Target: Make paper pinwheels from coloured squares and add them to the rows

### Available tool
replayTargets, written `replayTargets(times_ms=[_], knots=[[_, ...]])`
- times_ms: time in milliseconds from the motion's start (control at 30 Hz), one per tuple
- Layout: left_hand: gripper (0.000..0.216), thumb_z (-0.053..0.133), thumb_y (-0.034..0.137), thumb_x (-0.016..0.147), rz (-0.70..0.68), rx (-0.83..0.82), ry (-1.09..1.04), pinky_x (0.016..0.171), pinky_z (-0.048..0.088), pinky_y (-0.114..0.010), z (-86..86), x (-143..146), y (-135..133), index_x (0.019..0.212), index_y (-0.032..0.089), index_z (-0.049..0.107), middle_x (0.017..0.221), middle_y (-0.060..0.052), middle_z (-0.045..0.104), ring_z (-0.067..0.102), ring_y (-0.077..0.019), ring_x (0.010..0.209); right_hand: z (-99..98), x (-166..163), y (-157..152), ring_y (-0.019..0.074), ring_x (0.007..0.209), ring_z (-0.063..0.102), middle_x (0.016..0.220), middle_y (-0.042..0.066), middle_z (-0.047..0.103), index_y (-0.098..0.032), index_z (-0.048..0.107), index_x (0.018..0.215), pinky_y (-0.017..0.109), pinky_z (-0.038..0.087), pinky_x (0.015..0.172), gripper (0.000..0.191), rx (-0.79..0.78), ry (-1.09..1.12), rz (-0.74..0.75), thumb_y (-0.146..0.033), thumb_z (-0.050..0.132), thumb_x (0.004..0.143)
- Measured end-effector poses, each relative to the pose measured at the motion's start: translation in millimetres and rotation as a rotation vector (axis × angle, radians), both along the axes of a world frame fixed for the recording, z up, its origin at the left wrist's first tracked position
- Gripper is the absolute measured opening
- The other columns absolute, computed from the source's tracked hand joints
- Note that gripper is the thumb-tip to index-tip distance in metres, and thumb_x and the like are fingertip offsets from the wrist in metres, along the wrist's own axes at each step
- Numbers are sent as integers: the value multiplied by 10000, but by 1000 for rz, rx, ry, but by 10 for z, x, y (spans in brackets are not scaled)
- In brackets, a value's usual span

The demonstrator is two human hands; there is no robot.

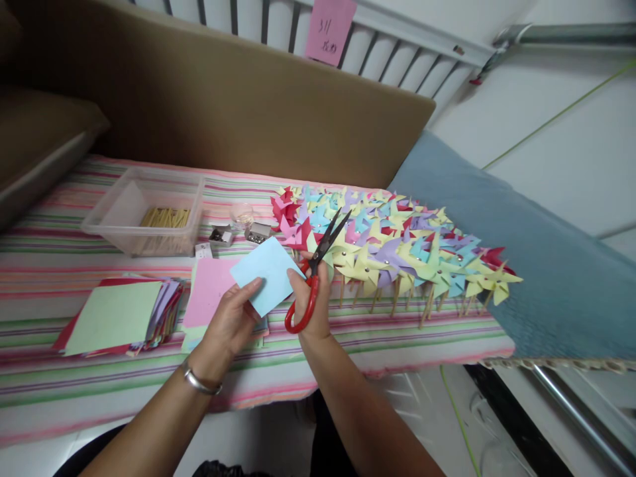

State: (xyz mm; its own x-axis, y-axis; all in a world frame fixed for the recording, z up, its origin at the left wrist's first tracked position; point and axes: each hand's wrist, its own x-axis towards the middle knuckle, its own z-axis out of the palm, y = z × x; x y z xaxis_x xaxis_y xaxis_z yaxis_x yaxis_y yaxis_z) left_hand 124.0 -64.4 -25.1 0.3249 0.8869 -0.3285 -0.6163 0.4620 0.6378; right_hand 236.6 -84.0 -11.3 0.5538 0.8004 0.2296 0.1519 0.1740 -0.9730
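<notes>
Faintly, pink note starting "31", scissors, blue paper

1 view: head camera, above near edge of table, faces forward and down. Close: left hand, right hand at centre, board behind, blue cloth right.

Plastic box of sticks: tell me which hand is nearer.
Left. The left hand, holding paper, sits below-right of the box; the right hand, gripping scissors, is farther right.
</notes>
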Motion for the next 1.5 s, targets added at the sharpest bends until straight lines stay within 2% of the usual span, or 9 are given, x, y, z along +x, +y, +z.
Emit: replayTargets(times_ms=[133,233,433,633,800,1067,1267,1500], knots=[[430,789,220,622,74,0,66,830,527,-305,-48,34,-14,1034,177,669,962,-56,740,680,-222,889,17,-65,-30,157,797,561,872,15,548,-204,487,1024,282,476,750,285,-41,1,40,-249,563,753],[379,795,227,615,119,27,116,815,520,-314,-56,-74,107,972,158,687,942,-58,741,680,-212,841,-2,-68,-41,146,739,548,828,3,541,-204,502,1044,270,475,710,301,-116,-20,119,-238,573,753],[416,832,247,520,179,165,355,763,509,-307,93,-581,452,888,106,697,928,-101,736,676,-229,821,-13,-24,-102,128,648,523,767,-12,530,-196,518,1066,249,451,621,331,-284,-58,480,-319,596,768],[361,822,229,496,258,231,485,731,528,-299,227,-870,522,826,127,717,928,-102,738,677,-253,837,16,-26,-193,104,558,451,640,-32,481,-178,616,1019,224,400,536,333,-485,-193,758,-392,622,764],[358,824,225,490,223,261,504,712,537,-324,205,-964,546,827,146,733,872,-86,744,680,-244,741,6,-40,-211,117,580,490,657,-15,516,-167,641,927,233,419,551,301,-558,-212,774,-415,626,756],[359,830,251,489,186,274,541,692,529,-333,151,-1051,590,811,136,721,830,-94,736,670,-239,698,70,-21,-238,124,603,529,674,-2,559,-174,645,895,223,406,553,280,-663,-201,869,-430,608,785],[370,833,244,488,138,276,512,720,526,-315,194,-1031,568,828,142,727,879,-85,737,671,-227,731,86,-26,-231,116,588,511,652,-14,530,-172,643,896,219,386,544,275,-688,-223,877,-421,604,785],[302,824,265,515,91,276,535,681,520,-320,254,-1012,520,783,158,733,797,-64,738,665,-232,694,108,-26,-224,107,568,478,622,-27,490,-168,632,894,217,360,532,274,-704,-252,897,-418,597,786]])
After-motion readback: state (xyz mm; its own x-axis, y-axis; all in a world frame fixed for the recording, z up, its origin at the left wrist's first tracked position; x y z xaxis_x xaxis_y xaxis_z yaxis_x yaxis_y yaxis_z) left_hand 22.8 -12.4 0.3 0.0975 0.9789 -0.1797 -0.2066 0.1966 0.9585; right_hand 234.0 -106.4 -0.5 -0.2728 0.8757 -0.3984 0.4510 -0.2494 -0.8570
